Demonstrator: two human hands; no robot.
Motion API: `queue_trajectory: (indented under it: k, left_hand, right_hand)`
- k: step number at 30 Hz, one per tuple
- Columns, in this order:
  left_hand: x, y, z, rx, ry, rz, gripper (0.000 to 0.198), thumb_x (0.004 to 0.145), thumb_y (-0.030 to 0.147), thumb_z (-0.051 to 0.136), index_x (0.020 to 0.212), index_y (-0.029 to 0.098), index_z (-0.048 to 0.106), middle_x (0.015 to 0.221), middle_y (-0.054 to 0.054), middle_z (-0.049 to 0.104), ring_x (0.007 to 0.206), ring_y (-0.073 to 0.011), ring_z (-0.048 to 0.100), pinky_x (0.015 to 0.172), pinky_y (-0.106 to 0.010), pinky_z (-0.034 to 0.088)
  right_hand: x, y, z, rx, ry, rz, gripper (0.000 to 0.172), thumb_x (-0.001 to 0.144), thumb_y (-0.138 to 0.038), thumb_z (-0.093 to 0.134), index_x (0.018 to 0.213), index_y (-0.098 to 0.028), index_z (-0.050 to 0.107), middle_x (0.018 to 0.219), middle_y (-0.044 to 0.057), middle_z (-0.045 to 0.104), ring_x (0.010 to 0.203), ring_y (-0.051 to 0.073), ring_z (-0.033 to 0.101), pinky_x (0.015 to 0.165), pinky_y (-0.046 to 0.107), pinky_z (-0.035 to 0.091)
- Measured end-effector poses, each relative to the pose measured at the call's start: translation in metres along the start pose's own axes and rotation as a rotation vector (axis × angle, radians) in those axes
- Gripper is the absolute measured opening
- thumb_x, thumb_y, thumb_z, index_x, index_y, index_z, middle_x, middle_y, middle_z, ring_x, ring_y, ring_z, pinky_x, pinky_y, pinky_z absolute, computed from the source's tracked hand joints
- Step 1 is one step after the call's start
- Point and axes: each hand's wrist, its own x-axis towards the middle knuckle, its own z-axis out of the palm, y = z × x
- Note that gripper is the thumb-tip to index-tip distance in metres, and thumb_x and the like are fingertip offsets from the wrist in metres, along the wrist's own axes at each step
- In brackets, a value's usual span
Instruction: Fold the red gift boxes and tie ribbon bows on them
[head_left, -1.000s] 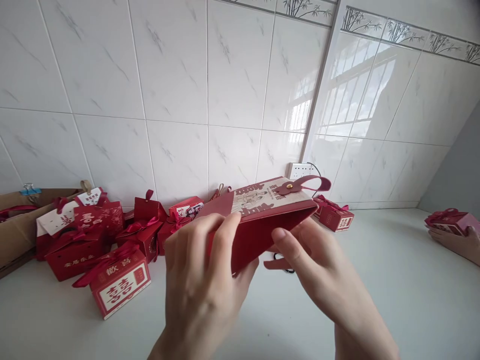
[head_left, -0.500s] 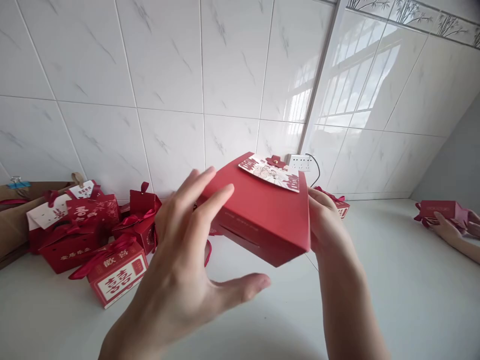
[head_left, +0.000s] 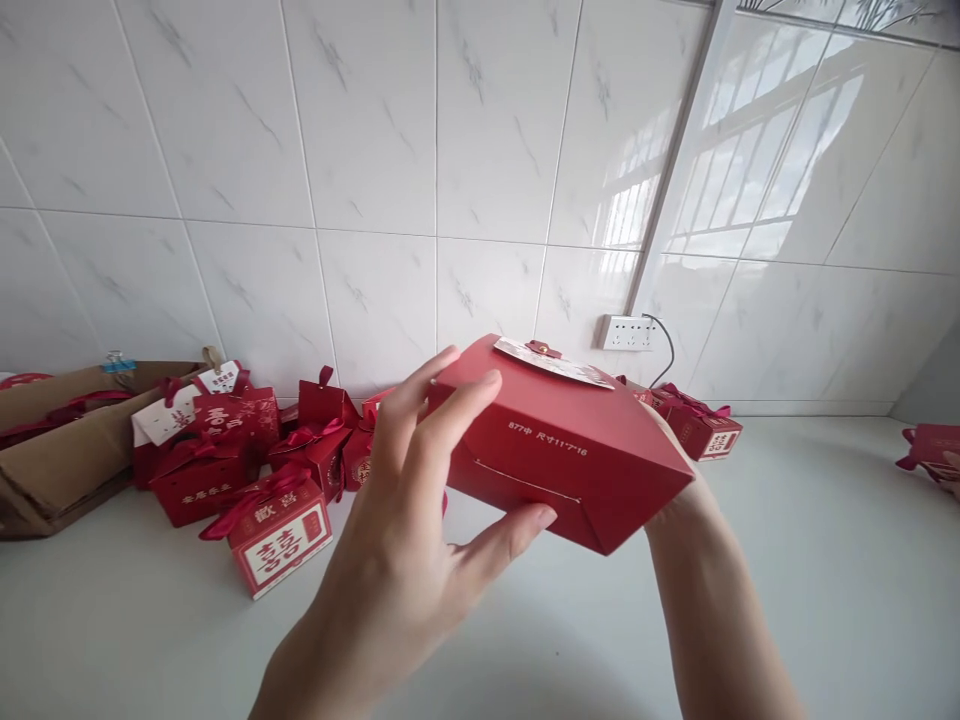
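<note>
1. Hiding behind the red box (head_left: 559, 455), the right hand (head_left: 671, 470) is mostly covered; its grip can't be made out.
2. Since half a second ago the box has tipped, its underside now facing us; the left hand (head_left: 420, 540) has closed in, fingers on the top edge, thumb beneath.
3. Held above the counter (head_left: 787, 600), the box shows small white print, a slit, and a patterned flap.

On the underside of the red box (head_left: 570, 455) we read small white print, "877中 尺寸11*7*16". Left of it, on the counter, a smaller box (head_left: 279, 525) shows "歡 喜" above a large red double-happiness sign, 囍, on its white label. Print on the other boxes is too small for us to read.
</note>
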Motion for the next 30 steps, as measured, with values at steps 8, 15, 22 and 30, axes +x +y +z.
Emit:
queue_trajectory:
  k: [8, 15, 22, 30]
  left_hand:
    - [0.000, -0.002, -0.002, -0.030, 0.038, 0.014, 0.065, 0.081, 0.035, 0.067, 0.138, 0.029, 0.035, 0.139, -0.011, 0.043, 0.131, -0.0303, 0.043, 0.104, -0.047, 0.048]
    - [0.000, 0.002, -0.007, -0.055, 0.032, -0.061, 0.052, 0.085, 0.040, 0.059, 0.132, 0.027, 0.040, 0.135, -0.010, 0.047, 0.129, -0.0284, 0.045, 0.102, -0.046, 0.049]
    - [0.000, 0.005, -0.002, 0.023, 0.007, -0.274, 0.044, 0.086, 0.045, 0.054, 0.123, 0.021, 0.048, 0.134, -0.013, 0.048, 0.126, -0.0295, 0.048, 0.096, -0.046, 0.051]
    - [0.001, 0.008, 0.005, -0.287, -0.069, -0.569, 0.044, 0.086, 0.050, 0.053, 0.121, 0.023, 0.051, 0.111, -0.009, 0.066, 0.100, -0.0245, 0.065, 0.072, -0.033, 0.058]
  right_hand:
    - [-0.005, -0.008, 0.009, 0.357, 0.031, 0.099, 0.041, 0.046, -0.040, 0.085, 0.049, -0.020, 0.050, 0.046, -0.006, 0.051, 0.042, 0.009, 0.051, 0.037, 0.018, 0.043]
    - [-0.003, -0.007, 0.013, 0.281, -0.022, 0.104, 0.030, 0.054, -0.041, 0.081, 0.062, -0.022, 0.060, 0.050, -0.005, 0.056, 0.045, 0.011, 0.054, 0.042, 0.020, 0.047]
    - [-0.030, -0.008, 0.026, -0.422, 0.063, -0.267, 0.033, 0.091, -0.030, 0.047, 0.123, -0.023, 0.053, 0.081, 0.003, 0.071, 0.053, 0.014, 0.063, 0.044, 0.022, 0.051]
    - [-0.068, -0.004, 0.065, -1.045, -0.073, -0.929, 0.028, 0.090, -0.009, 0.043, 0.110, -0.002, 0.061, 0.060, 0.004, 0.061, 0.040, 0.013, 0.049, 0.030, 0.027, 0.033]
